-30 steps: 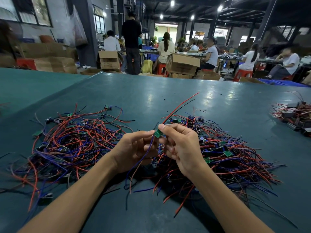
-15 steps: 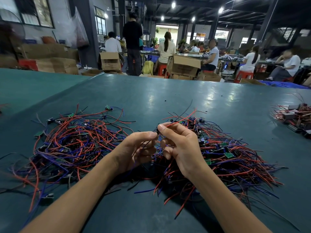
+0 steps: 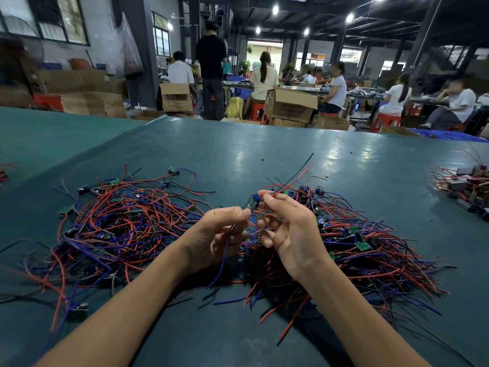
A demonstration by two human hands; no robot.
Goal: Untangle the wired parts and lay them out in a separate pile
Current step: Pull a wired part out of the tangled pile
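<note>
Wired part (image 3: 254, 201) being pinched by the right hand (image 3: 291, 230), left hand (image 3: 215, 235) pinching a dangling blue wire (image 3: 223, 258) beside it, wire pile (image 3: 365, 260) lying on the counter (image 3: 238, 154) beneath.

Red, blue and black thin tangled wires (image 3: 119, 229); green small square circuit boards (image 3: 360, 245); plain dark teal smooth table top (image 3: 238, 144); brown cardboard boxes (image 3: 291, 104).

Wire piles (image 3: 124, 223) flanking — far tabletop (image 3: 264, 147) open
</note>
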